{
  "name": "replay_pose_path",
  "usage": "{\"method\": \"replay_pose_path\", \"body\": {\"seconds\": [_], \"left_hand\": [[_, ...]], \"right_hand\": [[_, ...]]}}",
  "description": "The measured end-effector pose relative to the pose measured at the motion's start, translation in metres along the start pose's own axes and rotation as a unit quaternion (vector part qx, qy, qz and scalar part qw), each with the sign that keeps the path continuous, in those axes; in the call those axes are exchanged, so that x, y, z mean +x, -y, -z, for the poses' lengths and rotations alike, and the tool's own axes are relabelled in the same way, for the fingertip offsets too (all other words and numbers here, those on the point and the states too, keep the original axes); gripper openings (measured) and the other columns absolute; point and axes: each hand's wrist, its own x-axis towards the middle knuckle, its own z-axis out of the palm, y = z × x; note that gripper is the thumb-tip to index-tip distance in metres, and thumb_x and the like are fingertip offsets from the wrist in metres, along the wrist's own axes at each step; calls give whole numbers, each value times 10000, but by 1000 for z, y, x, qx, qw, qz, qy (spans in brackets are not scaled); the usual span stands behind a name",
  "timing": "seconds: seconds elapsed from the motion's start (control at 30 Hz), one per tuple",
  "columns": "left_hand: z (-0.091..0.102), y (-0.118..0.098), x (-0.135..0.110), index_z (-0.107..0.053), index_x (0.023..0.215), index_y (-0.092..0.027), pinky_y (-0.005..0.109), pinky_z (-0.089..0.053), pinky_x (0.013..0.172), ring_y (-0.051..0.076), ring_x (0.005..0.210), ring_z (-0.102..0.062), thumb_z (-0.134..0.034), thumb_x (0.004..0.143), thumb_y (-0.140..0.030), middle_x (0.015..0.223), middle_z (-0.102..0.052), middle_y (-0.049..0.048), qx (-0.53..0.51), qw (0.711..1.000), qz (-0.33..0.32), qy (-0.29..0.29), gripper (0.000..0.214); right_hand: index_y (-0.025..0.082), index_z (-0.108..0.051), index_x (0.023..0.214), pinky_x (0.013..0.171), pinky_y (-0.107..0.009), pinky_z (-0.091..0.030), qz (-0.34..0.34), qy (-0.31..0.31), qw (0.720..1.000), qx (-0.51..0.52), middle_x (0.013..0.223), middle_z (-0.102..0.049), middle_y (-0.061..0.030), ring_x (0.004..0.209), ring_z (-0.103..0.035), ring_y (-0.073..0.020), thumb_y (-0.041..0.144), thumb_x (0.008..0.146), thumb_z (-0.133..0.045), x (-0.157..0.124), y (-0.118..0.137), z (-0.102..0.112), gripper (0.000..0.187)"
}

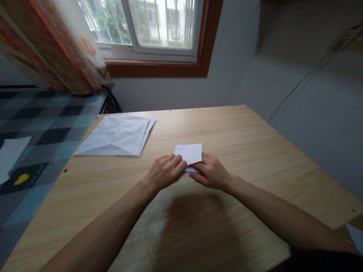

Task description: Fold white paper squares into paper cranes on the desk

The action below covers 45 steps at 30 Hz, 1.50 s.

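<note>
A small folded piece of white paper lies near the middle of the wooden table. My left hand has its fingers curled, pressing on the paper's near left corner. My right hand pinches the paper's near right edge, fingers pressed together. The near edge of the paper is hidden under both hands.
A stack of creased white sheets lies at the table's far left. A checkered bed with a white sheet and a dark item borders the table's left side. A window and curtain stand behind; grey walls close the right.
</note>
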Motion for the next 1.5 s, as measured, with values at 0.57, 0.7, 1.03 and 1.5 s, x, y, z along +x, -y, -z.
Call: {"method": "replay_pose_path", "body": {"seconds": [0.57, 0.7, 1.03, 1.5], "left_hand": [[4, -2, 2, -596, 830, -219, 340, -466, 753, 203, 908, -591, -562, 914, -278, 1002, -677, 56, 4, 990, -26, -139, 108], [4, 2, 2, -677, 888, -212, 414, -455, 908, 266, 1119, -565, -629, 862, -277, 1199, -665, 104, 18, 997, -14, -72, 85], [9, 14, 0, -759, 946, -190, 556, -363, 1106, 354, 1252, -512, -665, 727, -305, 1310, -611, 132, -6, 995, 18, 98, 265], [-1, 13, -3, -698, 820, -211, 450, -473, 968, 262, 1105, -596, -663, 879, -252, 1134, -689, 81, -13, 1000, 9, -22, 80]], "right_hand": [[136, -667, 1079, 989, -493, -505, 29, 97, 995, 24, 1178, -673, -176, 1129, -595, -299, 269, 949, -518, 9, -2, -7, 238], [119, -676, 1071, 981, -499, -517, 33, 87, 995, 26, 1166, -666, -195, 1125, -598, -303, 250, 946, -526, 8, -3, -6, 235], [149, -687, 1050, 911, -408, -567, 32, 45, 996, 73, 1131, -694, -153, 1033, -668, -244, 147, 935, -503, 1, -23, -1, 217], [181, -620, 719, 720, -327, -459, -41, 0, 999, -18, 775, -652, -83, 767, -581, -205, 280, 967, -533, 2, -11, 1, 280]]}}
